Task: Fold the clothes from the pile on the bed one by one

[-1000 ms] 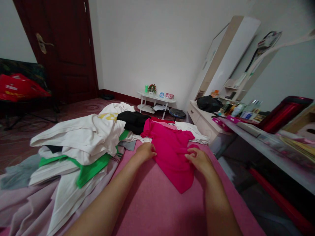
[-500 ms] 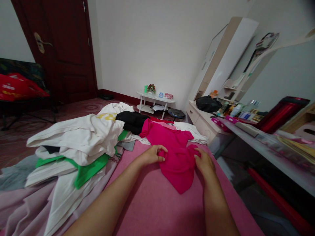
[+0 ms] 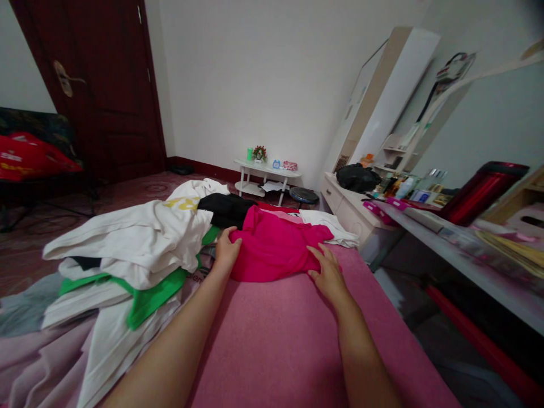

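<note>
A bright pink shirt [image 3: 274, 249] lies bunched across the pink bed cover [image 3: 272, 340], its near edge folded up into a curve. My left hand [image 3: 227, 250] grips the shirt's left edge between thumb and fingers. On the shirt's right side rests my right hand [image 3: 328, 271], fingers spread and touching the cloth. Close to my left forearm is a heap of clothes, with a white shirt [image 3: 140, 241] on top and a green garment [image 3: 157, 292] showing beneath it.
Black clothing [image 3: 225, 209] and a white garment [image 3: 334, 226] lie beyond the pink shirt. Along the right runs a desk [image 3: 442, 249] with a red flask [image 3: 484, 192]. A small white table [image 3: 267, 170] stands by the far wall, a dark red door [image 3: 93, 85] at left.
The shirt's near part, which hung toward me in a point, is now folded away and spread wider. My left hand has moved left with its edge; my right hand has shifted slightly left and its fingers have spread.
</note>
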Tool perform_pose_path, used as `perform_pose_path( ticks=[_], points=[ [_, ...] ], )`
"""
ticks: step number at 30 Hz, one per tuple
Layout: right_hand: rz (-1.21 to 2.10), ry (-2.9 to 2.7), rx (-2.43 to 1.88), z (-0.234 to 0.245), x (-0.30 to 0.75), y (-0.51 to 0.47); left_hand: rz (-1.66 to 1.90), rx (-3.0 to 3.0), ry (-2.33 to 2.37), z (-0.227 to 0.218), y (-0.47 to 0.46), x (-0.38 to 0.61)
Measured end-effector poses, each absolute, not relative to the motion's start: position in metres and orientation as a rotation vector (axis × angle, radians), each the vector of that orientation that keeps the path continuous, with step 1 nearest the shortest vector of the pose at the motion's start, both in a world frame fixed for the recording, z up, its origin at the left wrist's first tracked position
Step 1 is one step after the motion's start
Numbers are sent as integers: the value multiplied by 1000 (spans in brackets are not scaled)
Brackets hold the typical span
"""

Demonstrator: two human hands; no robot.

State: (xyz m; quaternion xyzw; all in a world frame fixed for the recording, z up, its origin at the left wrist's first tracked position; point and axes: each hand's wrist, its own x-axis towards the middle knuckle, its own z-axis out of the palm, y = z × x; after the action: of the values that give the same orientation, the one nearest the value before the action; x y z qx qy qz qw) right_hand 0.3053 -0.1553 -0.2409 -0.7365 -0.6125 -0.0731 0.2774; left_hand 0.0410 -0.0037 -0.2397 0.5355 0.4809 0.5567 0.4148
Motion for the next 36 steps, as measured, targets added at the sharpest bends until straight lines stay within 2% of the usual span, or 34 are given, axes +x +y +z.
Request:
perform_pose_path(
  ticks=[4, 6, 11, 13, 26, 36],
  points=[
    [-251, -1587, -1976, -260, 309, -151, 1518, 1971, 1471, -221, -29, 47],
    [-254, -1486, -2036, -268, 313, -152, 1456, 2222, 1379, -214, -40, 52],
    [-165, -1392, -2109, -276, 324, -158, 690, 2500, 991, -224, -61, 73],
    [-138, -1402, -2101, -276, 327, -160, 516, 2618, 952, -234, -66, 79],
    [-131, -1259, -2063, -287, 323, -161, 472, 2698, 1125, -251, -75, 82],
    [107, -1545, -2070, -250, 331, -179, 182, 2920, 1102, -211, -65, 35]
  ],
)
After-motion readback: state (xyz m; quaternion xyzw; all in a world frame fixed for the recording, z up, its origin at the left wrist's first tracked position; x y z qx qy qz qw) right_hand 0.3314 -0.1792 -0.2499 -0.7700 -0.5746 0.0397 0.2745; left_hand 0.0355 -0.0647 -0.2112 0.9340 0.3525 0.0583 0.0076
